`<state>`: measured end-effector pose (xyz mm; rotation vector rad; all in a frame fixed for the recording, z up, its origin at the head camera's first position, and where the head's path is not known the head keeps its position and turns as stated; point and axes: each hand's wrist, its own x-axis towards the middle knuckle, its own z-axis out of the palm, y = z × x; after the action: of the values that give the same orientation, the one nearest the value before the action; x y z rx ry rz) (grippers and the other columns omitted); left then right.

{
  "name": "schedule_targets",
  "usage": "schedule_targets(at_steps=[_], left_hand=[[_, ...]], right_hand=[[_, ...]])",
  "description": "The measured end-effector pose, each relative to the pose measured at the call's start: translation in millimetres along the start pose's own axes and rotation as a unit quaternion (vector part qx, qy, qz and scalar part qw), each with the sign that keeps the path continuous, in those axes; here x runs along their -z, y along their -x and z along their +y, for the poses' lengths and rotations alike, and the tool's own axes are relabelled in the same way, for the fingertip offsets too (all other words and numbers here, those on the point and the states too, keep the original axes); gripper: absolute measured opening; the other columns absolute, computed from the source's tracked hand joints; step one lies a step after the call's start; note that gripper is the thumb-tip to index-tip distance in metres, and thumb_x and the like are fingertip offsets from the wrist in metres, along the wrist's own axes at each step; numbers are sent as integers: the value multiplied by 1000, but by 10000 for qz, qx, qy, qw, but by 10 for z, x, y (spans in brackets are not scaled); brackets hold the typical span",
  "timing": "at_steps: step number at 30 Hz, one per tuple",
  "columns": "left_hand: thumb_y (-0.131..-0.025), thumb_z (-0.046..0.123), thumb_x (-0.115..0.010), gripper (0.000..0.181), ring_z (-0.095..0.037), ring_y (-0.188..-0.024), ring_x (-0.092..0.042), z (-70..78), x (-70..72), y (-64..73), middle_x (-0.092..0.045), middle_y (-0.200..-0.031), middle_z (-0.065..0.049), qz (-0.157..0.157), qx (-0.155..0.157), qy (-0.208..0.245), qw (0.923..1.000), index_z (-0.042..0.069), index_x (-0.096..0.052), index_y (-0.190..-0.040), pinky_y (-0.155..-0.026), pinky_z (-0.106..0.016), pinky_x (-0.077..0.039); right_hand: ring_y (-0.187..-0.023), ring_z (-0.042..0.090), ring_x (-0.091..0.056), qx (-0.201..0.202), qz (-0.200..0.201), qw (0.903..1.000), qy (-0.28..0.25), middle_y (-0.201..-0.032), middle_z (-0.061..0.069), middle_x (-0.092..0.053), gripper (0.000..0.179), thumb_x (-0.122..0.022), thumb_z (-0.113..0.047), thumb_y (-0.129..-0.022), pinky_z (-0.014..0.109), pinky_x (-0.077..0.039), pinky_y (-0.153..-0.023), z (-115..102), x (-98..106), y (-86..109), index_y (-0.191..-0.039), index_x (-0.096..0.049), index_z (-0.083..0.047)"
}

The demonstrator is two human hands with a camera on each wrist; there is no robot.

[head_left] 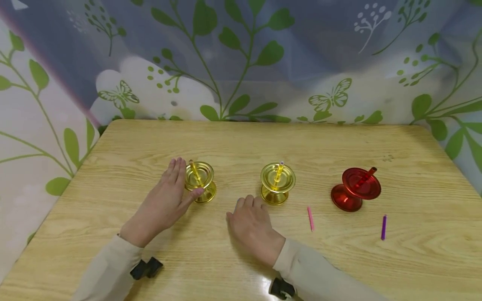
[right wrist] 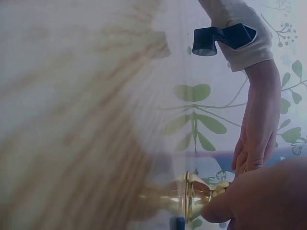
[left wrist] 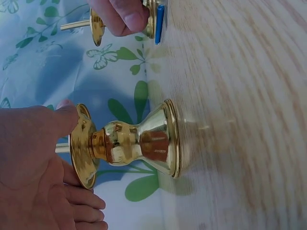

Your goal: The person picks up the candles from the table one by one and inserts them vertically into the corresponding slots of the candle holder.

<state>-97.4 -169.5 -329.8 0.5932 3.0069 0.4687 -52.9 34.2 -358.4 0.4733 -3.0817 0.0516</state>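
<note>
The left hand lies alongside the left gold candle holder, fingers straight, with its thumb at the dish's near rim. That holder stands upright on the table. In front of the middle gold candle holder, the right hand hovers palm down, its fingers loosely bent and nothing seen between them. A blue candle lies under the right hand by that holder's base in the left wrist view; the hand hides it in the head view. Each gold dish has an upright gold tube in its middle.
A red candle holder stands tilted-looking at the right. Before it lie a pink candle and a purple candle. The wooden table ends at a leaf-patterned cloth backdrop. Black clips are worn at both wrists.
</note>
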Motion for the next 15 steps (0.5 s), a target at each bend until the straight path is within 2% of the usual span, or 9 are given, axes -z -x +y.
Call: schedule_targets(at_steps=[7, 15], left_hand=[[-101, 48, -40, 85, -45, -144, -8, -8, -12, 13, -12, -152, -36, 9, 14, -16, 10000, -17, -10, -147, -114, -55, -17], [-102, 46, -40, 83, -45, -143, -8, 4, 2, 6, -12, -152, -36, 61, -17, -173, 9998, -18, -11, -146, -115, -53, -15]], right_hand=[[-69, 24, -47, -245, 67, 9997, 20, -70, 10, -42, 39, -57, -32, -97, 32, -45, -61, -33, -41, -63, -80, -51, 3], [-73, 26, -52, -428, -132, 9990, 63, -71, 11, -46, 37, -58, -29, -96, 36, -48, -63, -70, -44, -96, -78, -50, 1]])
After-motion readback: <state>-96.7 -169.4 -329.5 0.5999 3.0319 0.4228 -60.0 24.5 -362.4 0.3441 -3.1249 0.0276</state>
